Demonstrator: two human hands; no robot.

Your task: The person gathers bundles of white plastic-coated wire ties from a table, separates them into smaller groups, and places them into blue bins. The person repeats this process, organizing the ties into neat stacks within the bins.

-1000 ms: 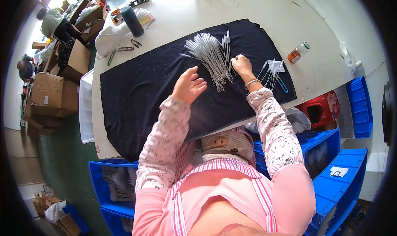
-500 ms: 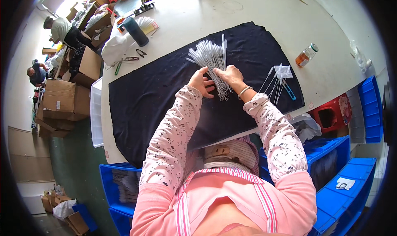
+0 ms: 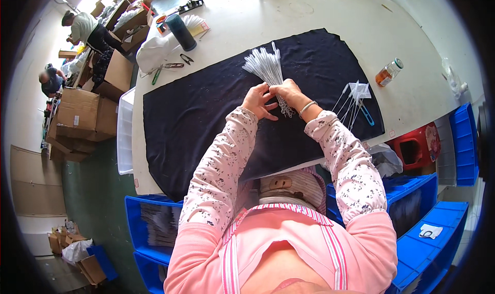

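Observation:
A bundle of thin wire straw brushes (image 3: pixel 265 64) lies over the dark cloth (image 3: pixel 201 113), its white bristle ends fanned away from me and its looped wire ends toward me. My right hand (image 3: pixel 289 94) is closed around the narrow wire part from the right. On the left side, my left hand (image 3: pixel 259 102) has its thumb and forefinger against the same wires, with the lower fingers spread. Where the fingertips meet among the wires is partly hidden. To the right, several loose brushes (image 3: pixel 343 99) lie by a white piece (image 3: pixel 361 90) and a blue-handled tool (image 3: pixel 367 115).
A glass jar (image 3: pixel 389 72) stands on the white table (image 3: pixel 330 10) at right. Thread snips (image 3: pixel 186 59), a dark cylinder (image 3: pixel 181 34) and a white cloth (image 3: pixel 153 54) are at upper left. Blue crates (image 3: pixel 154 198) and a red stool (image 3: pixel 420 144) flank me. Two people are beyond, at left.
The bundle has been drawn together into a narrower bunch at the wires. My left hand has come closer to my right hand. The whole view has shifted slightly.

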